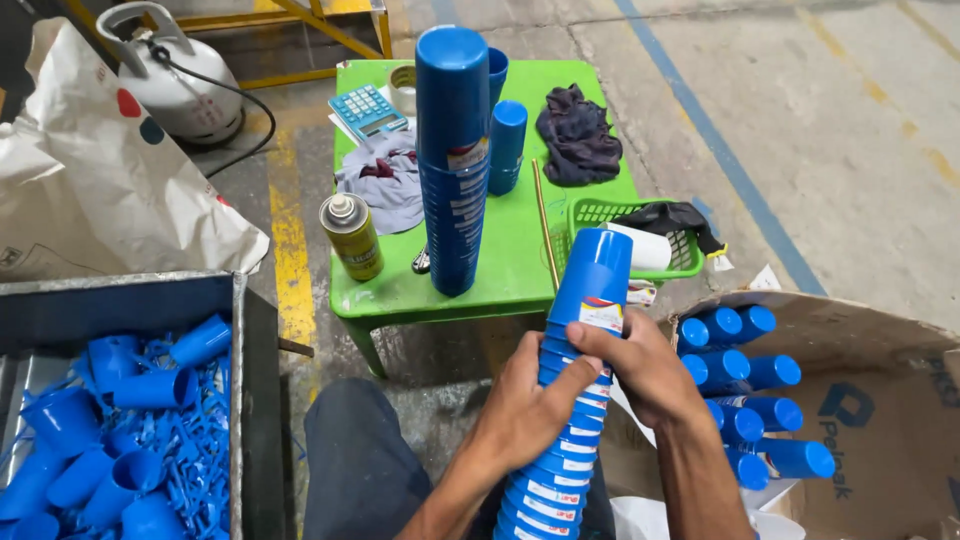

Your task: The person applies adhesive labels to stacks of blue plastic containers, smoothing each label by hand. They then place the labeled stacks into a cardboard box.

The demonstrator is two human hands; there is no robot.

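Note:
A long stack of nested blue plastic cups (582,330) leans up from my lap toward the green table. My left hand (525,405) wraps the stack's middle from the left. My right hand (640,365) grips it from the right, with the thumb lying across a cup just under the white label. A taller stack of blue cups (452,160) stands upright on the green table (520,260), with a shorter stack (507,147) behind it.
A cardboard box (880,420) at the right holds several blue cup stacks lying down. A metal bin (120,420) at the left holds loose blue mugs and scraps. On the table are a spray can (351,236), calculator (366,109), rags and a green basket (612,215). A gas cylinder (175,75) stands behind.

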